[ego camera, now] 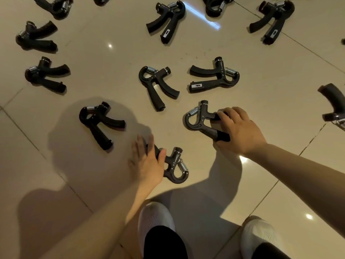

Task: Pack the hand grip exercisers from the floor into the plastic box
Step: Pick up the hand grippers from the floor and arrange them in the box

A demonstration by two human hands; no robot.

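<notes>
Your left hand [147, 163] lies over the handles of a hand grip exerciser [172, 166] just in front of your left shoe [155, 219], fingers fairly straight and spread, thumb hooked over the upper handle; whether it grips yet, cannot tell. Your right hand [240, 130] has fingers and thumb curled round both handles of a second exerciser [202, 121], which lies on the tiled floor [115, 58]. Other exercisers are scattered all around: one [100, 124] just left of your left hand, one [157, 86] and another with a small label [214, 76] beyond your hands, side by side and apart from each other. Farther off, two [36, 37] [46, 75] lie at the left edge, one [167, 20] at top centre, one [273, 20] at top right, and more are cut off along the top edge. One [332, 105] is partly cropped at the right edge, well apart from your right hand. Nothing lies between your two hands; bare tile shows between most pieces, with the widest bare stretch at lower left, in shadow. Your right shoe [259, 234] sits at the bottom edge, apart from both held pieces. No plastic box appears in this view, so its contents can't be told.
</notes>
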